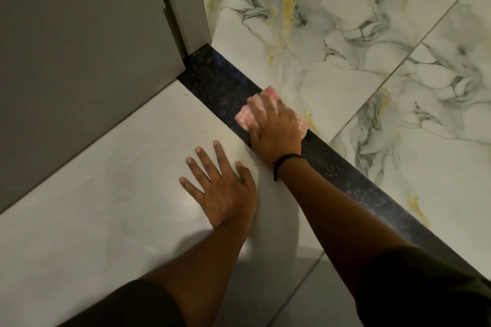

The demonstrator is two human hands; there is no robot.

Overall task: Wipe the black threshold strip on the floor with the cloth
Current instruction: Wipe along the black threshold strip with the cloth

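Note:
A black speckled threshold strip (218,82) runs diagonally across the floor from the door frame at upper left to the lower right. My right hand (275,130) lies flat on a pink-and-white cloth (245,118), pressing it onto the strip near its middle; the hand hides most of the cloth. A black band circles that wrist. My left hand (220,188) rests palm down with fingers spread on the plain pale floor beside the strip, holding nothing.
A grey door frame post (183,0) and grey wall panel (79,34) stand at the strip's upper-left end. Marbled white tiles with grey and yellow veins (358,34) lie beyond the strip. Plain pale tiles (93,207) lie on my side.

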